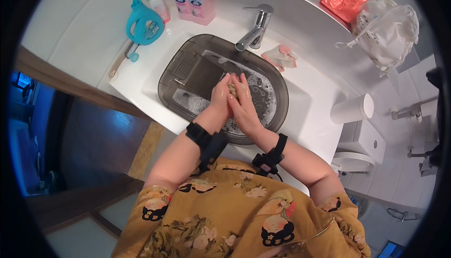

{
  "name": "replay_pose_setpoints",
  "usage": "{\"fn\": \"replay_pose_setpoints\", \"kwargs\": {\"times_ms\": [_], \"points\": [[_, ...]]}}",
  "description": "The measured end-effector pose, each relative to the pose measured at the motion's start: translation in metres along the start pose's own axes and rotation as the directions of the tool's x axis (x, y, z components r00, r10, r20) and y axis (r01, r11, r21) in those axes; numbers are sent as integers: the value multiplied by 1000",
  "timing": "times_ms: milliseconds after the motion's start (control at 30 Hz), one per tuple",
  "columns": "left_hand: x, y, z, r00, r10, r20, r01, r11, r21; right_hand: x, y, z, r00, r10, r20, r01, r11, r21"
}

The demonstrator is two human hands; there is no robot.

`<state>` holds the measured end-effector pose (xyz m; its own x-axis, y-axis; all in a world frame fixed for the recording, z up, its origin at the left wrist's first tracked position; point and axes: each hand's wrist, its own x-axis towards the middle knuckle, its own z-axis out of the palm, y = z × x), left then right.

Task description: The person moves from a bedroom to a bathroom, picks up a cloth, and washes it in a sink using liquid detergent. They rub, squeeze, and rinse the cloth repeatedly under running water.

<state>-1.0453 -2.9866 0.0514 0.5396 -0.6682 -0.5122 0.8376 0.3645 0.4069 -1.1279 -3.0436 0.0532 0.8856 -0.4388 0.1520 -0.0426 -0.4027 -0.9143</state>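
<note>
My left hand [222, 94] and my right hand [244, 108] are pressed together over a dark translucent plastic washbasin [283, 97]. Between them they hold a small wet cloth [232, 90], pale yellowish; most of it is hidden by my palms and fingers. Soapy water [259, 97] with white foam lies in the basin below my hands. On the basin's left side is a built-in ribbed washboard [206, 76]. Both hands look wet.
The basin stands in a white sink [304, 106] under a chrome faucet [255, 32]. A pink-edged rag [280, 57] lies right of the faucet. At the back left stand a blue detergent bottle [145, 23], a spray bottle [158, 4] and pink bottles [193, 2]. A white cylindrical container [352, 109] is at right.
</note>
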Motion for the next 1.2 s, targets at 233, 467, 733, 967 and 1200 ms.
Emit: {"fn": "replay_pose_setpoints", "kwargs": {"times_ms": [233,467,733,967,1200], "points": [[7,-20,-3,966,-39,255,54,997,-52,21,22,-11,976,202,-80,-149,890,430],[7,-25,0,980,62,189,-70,997,38,24,8,-8,938,346,-12,-171,493,853],[-12,-21,11,985,-22,171,-43,928,370,35,20,-32,840,500,209,-366,239,899],[-9,-37,2,989,58,139,-131,781,610,34,20,-34,688,685,241,-584,325,744],[-15,-25,15,981,-10,195,-144,639,756,39,16,-46,731,617,290,-618,420,664]]}}
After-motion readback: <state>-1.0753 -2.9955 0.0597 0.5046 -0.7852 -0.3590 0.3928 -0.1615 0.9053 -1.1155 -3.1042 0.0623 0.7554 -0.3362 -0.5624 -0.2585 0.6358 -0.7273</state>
